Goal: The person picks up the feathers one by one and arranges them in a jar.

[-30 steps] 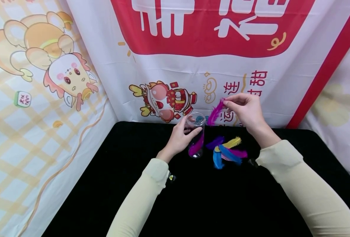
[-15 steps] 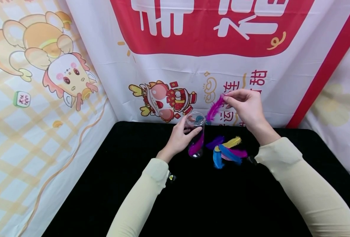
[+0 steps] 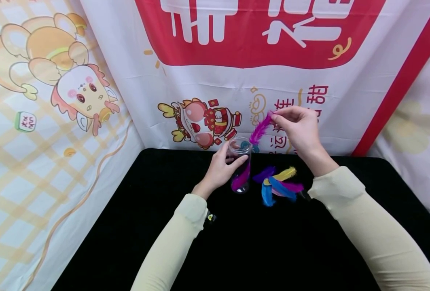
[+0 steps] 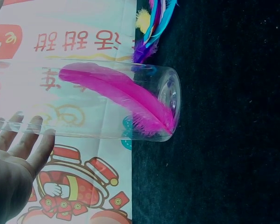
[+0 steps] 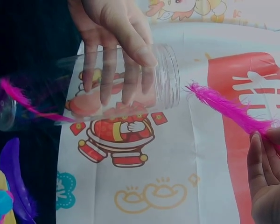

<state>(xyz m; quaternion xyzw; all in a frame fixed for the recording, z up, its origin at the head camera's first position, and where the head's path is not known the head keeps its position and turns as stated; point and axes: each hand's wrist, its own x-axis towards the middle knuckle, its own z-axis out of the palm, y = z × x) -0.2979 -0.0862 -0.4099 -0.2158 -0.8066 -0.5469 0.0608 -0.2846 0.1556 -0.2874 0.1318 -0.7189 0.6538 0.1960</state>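
Note:
My left hand (image 3: 220, 169) grips a clear plastic jar (image 3: 241, 161) near its open mouth, fingers behind and thumb in front. The jar stands upright on the black table. Inside it leans a magenta feather (image 4: 116, 91), its tip near the base. Between thumb and fingertips my right hand (image 3: 302, 131) pinches another magenta feather (image 5: 231, 107). That feather slants down, its lower end just beside the jar's rim and apart from it in the right wrist view. Right of the jar lies a loose pile of feathers, with blue (image 3: 282, 189), yellow (image 3: 285, 174) and purple (image 3: 263, 174) ones.
The black cloth-covered table (image 3: 215, 250) ends at a printed white and red curtain (image 3: 200, 81) close behind the jar. A second patterned curtain (image 3: 54, 169) hangs along the left side. A dark wrist strap piece (image 3: 211, 217) shows at the left cuff.
My right hand has moved left and slightly up with the magenta feather, bringing its lower end nearer the jar's mouth. The left hand, jar and feather pile have stayed in place.

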